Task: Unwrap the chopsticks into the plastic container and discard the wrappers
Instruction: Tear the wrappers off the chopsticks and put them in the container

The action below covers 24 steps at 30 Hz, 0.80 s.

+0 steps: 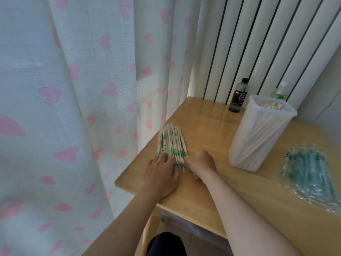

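At mid-frame the left hand (160,172) lies with fingers spread flat on the near ends of the wrapped chopsticks (170,143). The right hand (201,164) is curled against their right edge, and I cannot tell whether it pinches one. Best to pin the pile and draw out a single pair, then carry it right to the plastic container (239,156), which is already well filled. The glossy wooden table (212,191) holds spent wrappers (310,172) at the right edge and a dark bottle (239,95) behind, with a heart-print curtain (73,89) to the left and a radiator (249,43) at upper right.

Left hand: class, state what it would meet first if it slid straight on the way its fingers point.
The wrapped chopsticks: the left hand has its fingertips at the bundle's near ends, so contact looks immediate.
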### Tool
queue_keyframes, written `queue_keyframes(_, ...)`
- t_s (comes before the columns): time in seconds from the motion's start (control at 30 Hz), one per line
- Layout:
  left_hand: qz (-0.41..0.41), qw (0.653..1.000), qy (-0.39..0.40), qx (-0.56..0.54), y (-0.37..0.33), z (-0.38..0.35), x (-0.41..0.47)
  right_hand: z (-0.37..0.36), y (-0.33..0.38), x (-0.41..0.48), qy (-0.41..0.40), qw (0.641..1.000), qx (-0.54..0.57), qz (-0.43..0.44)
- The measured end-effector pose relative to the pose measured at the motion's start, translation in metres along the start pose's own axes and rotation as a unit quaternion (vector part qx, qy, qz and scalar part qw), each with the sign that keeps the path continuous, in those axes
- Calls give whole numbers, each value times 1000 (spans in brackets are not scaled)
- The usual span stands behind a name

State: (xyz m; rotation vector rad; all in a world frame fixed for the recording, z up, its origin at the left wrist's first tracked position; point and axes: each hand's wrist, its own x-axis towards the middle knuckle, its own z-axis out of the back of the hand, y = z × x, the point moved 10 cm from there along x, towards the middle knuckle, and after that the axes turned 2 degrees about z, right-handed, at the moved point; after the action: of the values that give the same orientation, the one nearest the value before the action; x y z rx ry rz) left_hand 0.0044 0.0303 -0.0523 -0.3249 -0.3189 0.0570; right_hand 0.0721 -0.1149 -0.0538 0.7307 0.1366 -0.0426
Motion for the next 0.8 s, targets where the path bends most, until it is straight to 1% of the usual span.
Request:
queue_keyframes(0.17, 1, 1000, 3, 0, 2, -3, 1, 4, -13, -2, 5, 993, 108, -45)
queue_keyframes(0.23, 3, 1000, 5, 3, 2, -3, 1, 3, -15, -1, 16, 989, 141, -47)
queue_keyframes(0.3, 2, 1000, 7, 4, 0, -2, 0, 1, -13, -3, 28, 991, 126, -33)
queue_keyframes(0.4, 1, 1000, 6, 3, -1, 0, -1, 1, -5, -6, 29, 998, 64, 2)
queue_keyframes(0.47, 2, 1000, 4, 2, -1, 1, -1, 0, -2, -6, 28, 999, 43, 12)
queue_keyframes(0.8, 3, 1000, 6, 7, 0, 0, 0, 1, 0, -6, 23, 999, 29, 23)
